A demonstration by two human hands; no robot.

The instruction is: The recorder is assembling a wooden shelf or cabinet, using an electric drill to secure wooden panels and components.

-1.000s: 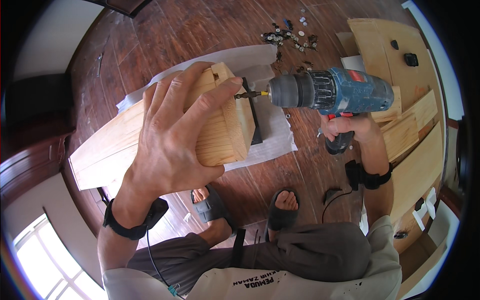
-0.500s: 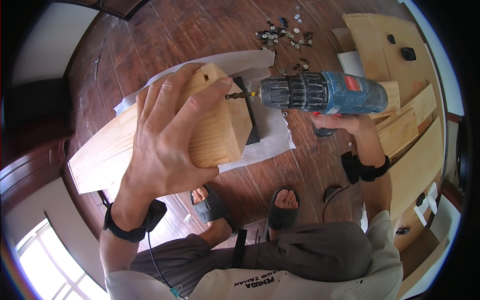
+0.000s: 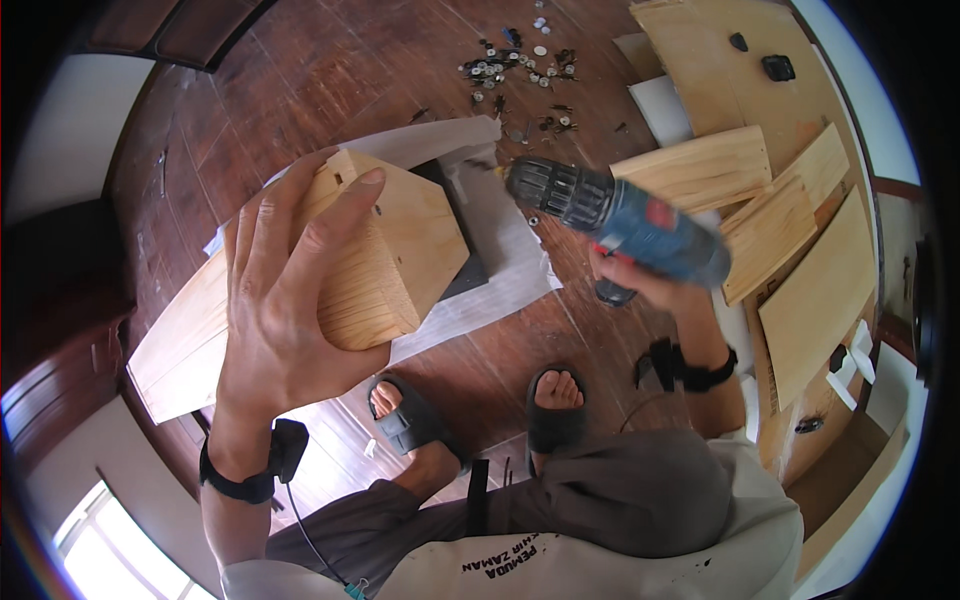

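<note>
- The wooden piece (image 3: 365, 285) lay above a white sheet (image 3: 515, 250), its end face (image 3: 420, 230) over a dark slab (image 3: 466, 278).
- That face showed a small dark spot (image 3: 377, 210), seemingly a drilled hole, and a slot (image 3: 337, 178) sat near the piece's top corner; whether any drilling was left could not be told.
- The left hand (image 3: 275, 280) clasped the piece from above, fingers spread.
- Right of the piece, the right hand (image 3: 635, 278) was wrapped round the handle of a blue drill (image 3: 665, 240) — its bit (image 3: 482, 165) clear of the wood.
- Beyond the piece, loose hardware (image 3: 490, 72) littered the brown plank floor (image 3: 350, 60).
- Well to its right lay pale boards (image 3: 820, 300); sandals (image 3: 410, 425) stood on its near side — and a bright window (image 3: 120, 545) showed nearer the person, to its left.
</note>
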